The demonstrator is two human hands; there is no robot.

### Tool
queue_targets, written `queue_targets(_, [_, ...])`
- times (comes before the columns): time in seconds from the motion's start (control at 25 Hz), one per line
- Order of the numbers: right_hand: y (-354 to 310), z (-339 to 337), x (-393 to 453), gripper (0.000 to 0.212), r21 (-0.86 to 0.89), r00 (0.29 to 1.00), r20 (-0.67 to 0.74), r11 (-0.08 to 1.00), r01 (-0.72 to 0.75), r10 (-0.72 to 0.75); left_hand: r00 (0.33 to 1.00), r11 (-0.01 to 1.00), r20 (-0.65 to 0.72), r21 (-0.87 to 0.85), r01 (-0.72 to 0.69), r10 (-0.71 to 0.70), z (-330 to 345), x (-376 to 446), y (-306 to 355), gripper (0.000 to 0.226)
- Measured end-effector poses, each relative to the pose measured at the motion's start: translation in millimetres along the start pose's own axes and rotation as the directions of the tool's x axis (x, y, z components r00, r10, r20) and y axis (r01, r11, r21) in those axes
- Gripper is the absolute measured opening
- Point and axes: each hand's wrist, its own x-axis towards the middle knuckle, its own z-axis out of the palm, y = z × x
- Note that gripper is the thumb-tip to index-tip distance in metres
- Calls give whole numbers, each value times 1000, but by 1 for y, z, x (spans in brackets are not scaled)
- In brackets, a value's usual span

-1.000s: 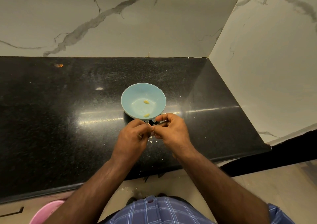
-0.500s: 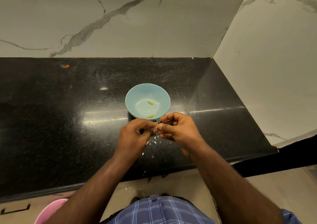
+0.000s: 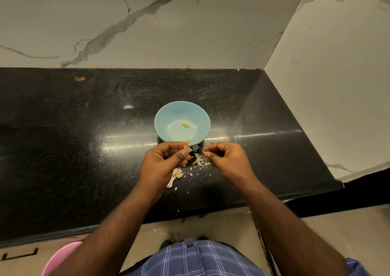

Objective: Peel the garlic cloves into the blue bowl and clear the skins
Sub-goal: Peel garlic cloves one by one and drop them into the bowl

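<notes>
Two peeled cloves [image 3: 185,124] in blue bowl [image 3: 162,125]. Left hand [image 3: 163,161] pinches a garlic clove [image 3: 187,148]; right hand [image 3: 226,159], apart, pinches skin. Skins [image 3: 198,161] litter counter [image 3: 63,149], uncleared. Roughly midway, I'd judge.

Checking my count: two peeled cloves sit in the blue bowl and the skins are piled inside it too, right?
Not quite. The head view shows two cloves in the bowl, but the skins lie on the counter in front of it, between the hands.
</notes>
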Motion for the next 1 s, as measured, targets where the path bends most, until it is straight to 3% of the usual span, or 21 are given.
queue_targets(0.24, [-1, -5, 3, 18, -191, 991, -14, 973, 128, -133, 993, 989, 8, -91, 116, -115, 1, 0, 1, 17])
queue_targets(0.36, [-6, -5, -1, 21, -178, 961, -52, 949, 259, -271, 986, 979, 22, -116, 166, -165, 2, 1, 5, 21])
queue_targets(0.48, [-11, 7, -6, 26, -158, 934, 47, 921, 356, -353, 973, 955, 79, -189, 230, -219, 4, 0, 7, 32])
queue_targets(0.76, [-11, 21, -8, 13, -84, 927, -35, 925, 370, -373, 971, 945, 92, -223, 238, -222, 7, -3, 11, 23])
queue_targets(1.0, [-17, 24, -11, 2, -6, 971, 23, 971, 238, -238, 978, 952, 101, -230, 202, -183, 4, -3, 13, 28])
